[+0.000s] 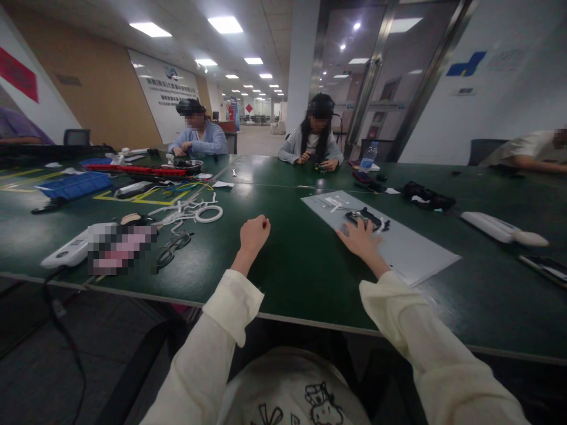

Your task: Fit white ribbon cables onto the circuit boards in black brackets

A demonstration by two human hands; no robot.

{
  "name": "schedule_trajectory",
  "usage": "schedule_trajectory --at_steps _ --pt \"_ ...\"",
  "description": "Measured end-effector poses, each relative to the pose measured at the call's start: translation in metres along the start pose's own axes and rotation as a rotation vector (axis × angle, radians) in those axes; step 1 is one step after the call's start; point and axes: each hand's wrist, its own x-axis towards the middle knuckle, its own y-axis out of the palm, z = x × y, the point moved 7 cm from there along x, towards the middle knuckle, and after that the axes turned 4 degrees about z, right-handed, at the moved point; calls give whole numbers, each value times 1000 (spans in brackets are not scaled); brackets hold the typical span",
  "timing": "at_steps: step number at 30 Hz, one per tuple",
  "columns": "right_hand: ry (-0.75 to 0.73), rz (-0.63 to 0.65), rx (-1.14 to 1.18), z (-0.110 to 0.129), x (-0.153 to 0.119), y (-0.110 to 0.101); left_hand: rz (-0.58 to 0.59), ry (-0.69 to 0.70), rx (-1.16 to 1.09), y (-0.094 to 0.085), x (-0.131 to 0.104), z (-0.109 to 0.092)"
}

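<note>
Left hand (256,234) fisted; right hand (361,240), fingers spread, at black device (371,217)

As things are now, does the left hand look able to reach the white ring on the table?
Probably yes: between the left hand and the white ring only green tabletop shows. The fingers look curled, so they would likely need to open first.

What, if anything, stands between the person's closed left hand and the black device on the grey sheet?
Only the right hand, which overlaps the near side of the black device in this view; contact is unclear. Nothing else visible blocks the left hand.
</note>
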Motion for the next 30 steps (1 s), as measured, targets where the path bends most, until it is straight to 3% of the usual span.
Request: schedule_trajectory --at_steps 7,16,21,30 --pt "241 -52 70 -71 14 -3 -9 24 -26 1 0 -1" --pt "409 -90 111 -134 12 -8 33 16 -18 3 -2 -3" --pt "443 -125 89 -154 10 -8 61 8 -15 7 -1 -2" --pt "483 -126 121 -166 14 -5 85 30 -46 6 -3 -4"
